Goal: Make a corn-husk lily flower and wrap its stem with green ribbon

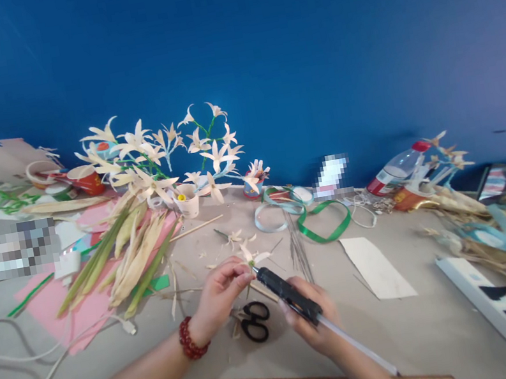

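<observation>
My right hand [321,320] is wrapped around a black glue gun [286,294], and a long pale glue stick [359,346] sticks out of its back end. The gun's metal tip meets the green base of a small cream-coloured husk flower [255,256]. My left hand [225,288], with a red beaded bracelet at the wrist, pinches that flower near its base; the exact grip is partly hidden by the fingers. Black-handled scissors [254,322] lie on the table between my two hands. Just beyond the left fingers are loose petal pieces [240,237].
Dried corn husks [140,250] lie on pink paper [44,308] at left. Finished husk flowers [138,141] stand in cups behind them. Green ribbon [326,238], thin wires [297,243] and white paper [378,265] lie right of centre. A power strip [486,306] and bottle [395,171] are at right.
</observation>
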`<state>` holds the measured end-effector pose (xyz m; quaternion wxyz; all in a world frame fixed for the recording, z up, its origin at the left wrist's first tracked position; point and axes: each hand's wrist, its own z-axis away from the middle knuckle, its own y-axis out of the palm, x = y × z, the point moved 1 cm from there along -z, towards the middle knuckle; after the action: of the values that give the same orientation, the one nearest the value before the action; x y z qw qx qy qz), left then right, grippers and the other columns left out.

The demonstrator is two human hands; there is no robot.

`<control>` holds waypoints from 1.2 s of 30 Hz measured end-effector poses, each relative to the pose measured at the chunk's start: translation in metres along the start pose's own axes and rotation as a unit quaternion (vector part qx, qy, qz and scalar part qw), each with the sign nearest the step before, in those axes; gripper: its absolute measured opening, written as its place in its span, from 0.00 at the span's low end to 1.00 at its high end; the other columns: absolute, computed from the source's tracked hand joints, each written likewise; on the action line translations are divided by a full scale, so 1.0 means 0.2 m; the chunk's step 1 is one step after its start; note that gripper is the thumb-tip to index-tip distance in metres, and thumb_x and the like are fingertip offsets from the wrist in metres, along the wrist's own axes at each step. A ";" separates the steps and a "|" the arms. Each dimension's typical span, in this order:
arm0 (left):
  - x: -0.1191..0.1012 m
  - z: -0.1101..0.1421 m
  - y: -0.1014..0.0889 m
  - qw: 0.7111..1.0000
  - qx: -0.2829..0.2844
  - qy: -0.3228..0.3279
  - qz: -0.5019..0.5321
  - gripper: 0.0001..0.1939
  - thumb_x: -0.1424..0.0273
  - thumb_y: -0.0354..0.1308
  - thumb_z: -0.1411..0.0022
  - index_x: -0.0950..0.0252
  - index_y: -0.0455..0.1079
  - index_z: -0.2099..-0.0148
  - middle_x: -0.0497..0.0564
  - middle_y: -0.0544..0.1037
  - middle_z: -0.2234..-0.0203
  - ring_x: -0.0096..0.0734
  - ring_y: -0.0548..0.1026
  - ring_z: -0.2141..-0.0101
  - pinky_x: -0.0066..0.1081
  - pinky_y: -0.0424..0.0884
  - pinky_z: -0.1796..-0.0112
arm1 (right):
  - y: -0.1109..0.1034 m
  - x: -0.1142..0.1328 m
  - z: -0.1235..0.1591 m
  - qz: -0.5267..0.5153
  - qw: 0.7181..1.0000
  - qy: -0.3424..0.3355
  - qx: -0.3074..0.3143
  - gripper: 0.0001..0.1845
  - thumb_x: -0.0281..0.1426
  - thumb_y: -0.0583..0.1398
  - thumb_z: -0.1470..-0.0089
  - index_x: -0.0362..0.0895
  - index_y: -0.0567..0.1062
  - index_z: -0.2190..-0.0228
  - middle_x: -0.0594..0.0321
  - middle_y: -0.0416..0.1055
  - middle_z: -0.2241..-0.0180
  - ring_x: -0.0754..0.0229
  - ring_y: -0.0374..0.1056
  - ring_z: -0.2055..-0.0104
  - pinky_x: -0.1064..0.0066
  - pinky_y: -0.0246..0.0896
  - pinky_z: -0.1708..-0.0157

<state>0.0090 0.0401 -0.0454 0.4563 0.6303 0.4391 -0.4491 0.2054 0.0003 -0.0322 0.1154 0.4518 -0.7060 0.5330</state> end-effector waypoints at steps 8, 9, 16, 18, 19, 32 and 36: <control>0.00 0.00 0.00 1.000 -0.002 0.003 -0.001 0.11 0.64 0.62 0.41 0.66 0.72 0.71 0.50 0.72 0.72 0.31 0.69 0.68 0.29 0.66 0.64 | 0.00 0.00 0.00 0.006 1.000 -0.002 0.005 0.01 0.31 0.56 0.46 0.47 0.65 0.69 0.67 0.64 0.77 0.61 0.64 0.76 0.73 0.58 0.75; 0.00 0.00 0.00 1.000 -0.002 0.003 0.003 0.11 0.64 0.62 0.41 0.66 0.72 0.71 0.50 0.72 0.73 0.31 0.69 0.68 0.29 0.66 0.65 | 0.00 0.00 0.00 0.008 1.000 -0.004 0.004 0.01 0.31 0.56 0.46 0.47 0.65 0.69 0.67 0.65 0.77 0.61 0.64 0.76 0.73 0.58 0.75; 0.00 0.00 0.00 1.000 -0.001 0.003 0.020 0.10 0.65 0.62 0.41 0.66 0.72 0.71 0.49 0.72 0.73 0.31 0.69 0.68 0.29 0.66 0.65 | 0.00 0.00 0.01 0.013 1.000 -0.002 0.003 0.03 0.32 0.56 0.46 0.47 0.65 0.68 0.67 0.64 0.77 0.61 0.64 0.77 0.73 0.58 0.75; 0.01 0.00 0.00 1.000 0.006 0.006 0.021 0.09 0.67 0.61 0.40 0.65 0.73 0.70 0.49 0.72 0.73 0.30 0.69 0.68 0.29 0.66 0.64 | 0.00 0.00 0.01 0.014 1.000 -0.001 0.005 0.02 0.32 0.55 0.45 0.47 0.65 0.68 0.68 0.63 0.78 0.61 0.63 0.77 0.73 0.58 0.75; 0.01 0.00 0.00 1.000 0.008 0.007 0.021 0.08 0.68 0.61 0.40 0.65 0.73 0.70 0.49 0.72 0.72 0.30 0.70 0.68 0.29 0.66 0.64 | 0.00 0.00 0.01 0.013 1.000 -0.002 0.004 0.02 0.32 0.55 0.45 0.47 0.64 0.68 0.68 0.63 0.77 0.61 0.63 0.77 0.73 0.57 0.75; 0.02 0.00 -0.01 1.000 0.004 0.006 0.021 0.08 0.68 0.61 0.40 0.65 0.73 0.70 0.48 0.72 0.72 0.30 0.70 0.67 0.28 0.65 0.63 | 0.01 -0.01 0.02 0.020 1.000 -0.022 -0.008 0.03 0.32 0.56 0.45 0.47 0.65 0.67 0.68 0.63 0.76 0.62 0.63 0.76 0.73 0.58 0.73; 0.02 0.00 -0.01 1.000 0.007 0.012 0.027 0.07 0.68 0.61 0.39 0.65 0.73 0.70 0.47 0.71 0.73 0.29 0.69 0.68 0.27 0.65 0.64 | 0.01 -0.01 0.02 0.021 1.000 -0.020 -0.007 0.03 0.31 0.56 0.45 0.47 0.65 0.66 0.68 0.64 0.76 0.62 0.64 0.76 0.74 0.58 0.74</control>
<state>0.0081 0.0404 -0.0490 0.4580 0.6506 0.4244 -0.4321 0.2053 -0.0023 -0.0362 0.0928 0.4465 -0.7212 0.5214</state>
